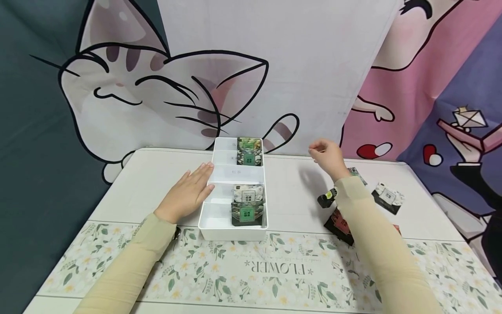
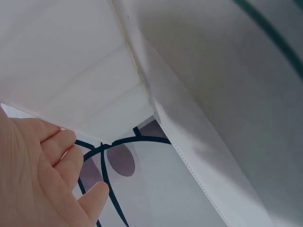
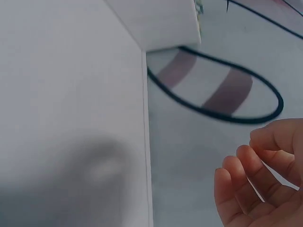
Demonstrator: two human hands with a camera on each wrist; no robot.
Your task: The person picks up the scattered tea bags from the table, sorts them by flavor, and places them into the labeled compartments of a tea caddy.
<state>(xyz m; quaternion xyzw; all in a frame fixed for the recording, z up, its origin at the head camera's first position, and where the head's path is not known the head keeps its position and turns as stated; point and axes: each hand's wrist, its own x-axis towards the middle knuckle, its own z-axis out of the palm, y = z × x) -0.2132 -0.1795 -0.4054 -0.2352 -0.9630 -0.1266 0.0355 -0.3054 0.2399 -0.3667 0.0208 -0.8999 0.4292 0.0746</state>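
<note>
My left hand (image 1: 187, 192) lies with straight fingers along the left wall of a white divided box (image 1: 233, 235). The left wrist view shows these fingers (image 2: 61, 142) at the box's outer side. Inside the box, two green-labelled tea sachets (image 1: 249, 158) stand toward the back. A white floral sachet (image 1: 249, 188) and another green-labelled sachet (image 1: 247, 214) are at the front. To the right of the box, my right hand (image 1: 327, 158) is raised above the table, fingers loosely bent. Nothing shows between its thumb and fingertips (image 3: 244, 153) in the right wrist view.
Loose sachets lie around and partly beneath my right forearm: a red-labelled one (image 1: 338, 223), a black one with a yellow spot (image 1: 326, 199), a white one (image 1: 388, 198) and a green one (image 1: 357, 175). A patterned cloth backdrop (image 1: 310, 65) hangs behind the table (image 1: 284, 196).
</note>
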